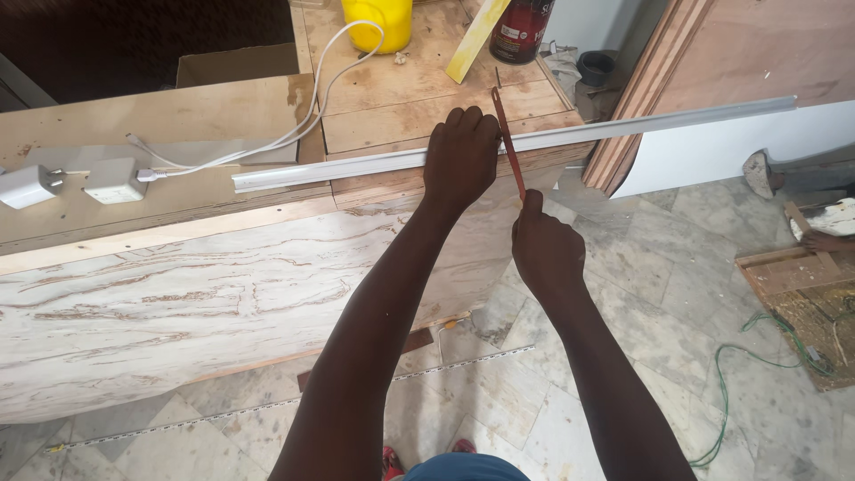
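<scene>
My left hand (460,153) presses the long white strip (356,164) on the worktop (392,107). My right hand (543,249) grips a thin red saw blade (508,142). Yellow jug (378,22) at twelve o'clock.

— What sort of place is this?
— A carpentry workshop or fit-out site: a rough plywood workbench (392,107), laminate-faced panel (178,303), leaning boards (659,80), a paint tin (521,31) and loose green cable (739,374) on the tiled floor (659,285).

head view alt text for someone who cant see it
A person's left hand presses a long white plastic strip against a wooden workbench, while the right hand holds a thin reddish saw blade across the strip. Marble floor tiles lie below.
</scene>
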